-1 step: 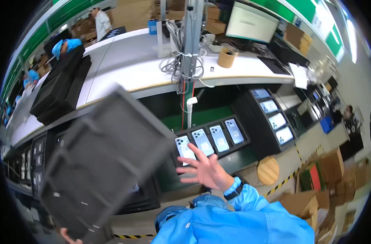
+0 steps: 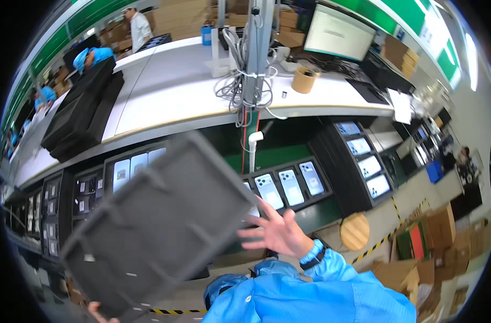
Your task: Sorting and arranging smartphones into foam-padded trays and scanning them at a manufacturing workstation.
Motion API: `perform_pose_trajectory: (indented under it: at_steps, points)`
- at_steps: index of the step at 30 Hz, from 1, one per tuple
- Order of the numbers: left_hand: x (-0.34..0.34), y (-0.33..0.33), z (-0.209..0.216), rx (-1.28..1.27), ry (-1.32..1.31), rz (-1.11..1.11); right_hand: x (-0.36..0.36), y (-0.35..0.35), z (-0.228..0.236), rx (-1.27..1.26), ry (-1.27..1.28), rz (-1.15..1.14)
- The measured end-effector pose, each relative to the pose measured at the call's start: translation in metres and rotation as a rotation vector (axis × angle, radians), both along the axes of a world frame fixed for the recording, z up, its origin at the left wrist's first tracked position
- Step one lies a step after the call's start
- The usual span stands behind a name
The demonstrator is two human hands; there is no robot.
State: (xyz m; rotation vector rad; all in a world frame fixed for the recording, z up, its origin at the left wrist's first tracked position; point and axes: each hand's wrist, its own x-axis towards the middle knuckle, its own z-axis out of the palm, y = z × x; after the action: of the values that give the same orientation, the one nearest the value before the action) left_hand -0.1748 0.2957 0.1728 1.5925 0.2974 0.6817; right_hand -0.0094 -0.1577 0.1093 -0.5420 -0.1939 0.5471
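A large black foam tray (image 2: pixel 170 215) with low divider ribs is held up, tilted, across the left and middle. My left hand (image 2: pixel 101 313) grips its lower left corner; only a few fingertips show there. My right hand (image 2: pixel 277 231) is open, fingers spread, close to the tray's right corner; whether a fingertip touches it I cannot tell. Beyond that hand, a black tray (image 2: pixel 325 192) holds several pale blue smartphones (image 2: pixel 291 187), the leftmost mostly hidden. Behind the raised tray, another black tray (image 2: pixel 108 183) with phones (image 2: pixel 121 173) shows in part.
Stacked black trays with phones (image 2: pixel 368 167) stand to the right, beside a round wooden stool (image 2: pixel 355 231). A white bench (image 2: pixel 175 81) carries a monitor (image 2: pixel 339 32), tape roll (image 2: pixel 303 79) and cables. A white pipe (image 2: pixel 253 145) rises ahead. Cardboard boxes (image 2: pixel 439 226) lie right; co-workers (image 2: pixel 92 58) are far left.
The raised tray has shifted right and slightly down, nearer my right hand. It now covers most of the leftmost phone, while phones behind its upper left edge have come into sight.
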Motion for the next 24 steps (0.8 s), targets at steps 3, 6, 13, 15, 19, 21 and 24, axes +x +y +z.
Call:
perform_pose_trajectory:
  at_steps: [3, 6, 13, 15, 19, 21, 24]
  points:
    - [0.018, -0.105, -0.005, -0.102, 0.126, -0.131, -0.009, -0.059, -0.029, -0.560, 0.190, -0.346]
    - [0.062, -0.174, -0.039, 0.175, 0.391, -0.416, -0.010, -0.150, -0.103, -0.794, 0.433, -0.745]
    - [0.206, -0.305, -0.230, 0.330, 0.386, -0.289, 0.037, -0.294, -0.208, -1.458, 0.119, -1.008]
    - [0.219, -0.316, -0.284, 0.280, 0.536, -0.172, 0.055, -0.293, -0.225, -1.914, 0.013, -0.880]
    - [0.234, -0.340, -0.266, 0.315, 0.969, -0.086, 0.068, -0.308, -0.231, -1.575, 0.025, -0.818]
    - [0.232, -0.337, -0.265, 0.338, 0.967, -0.145, 0.069, -0.326, -0.234, -1.538, 0.017, -0.729]
    - [0.233, -0.325, -0.272, 0.246, 0.942, -0.227, 0.079, -0.323, -0.221, -1.721, 0.006, -0.606]
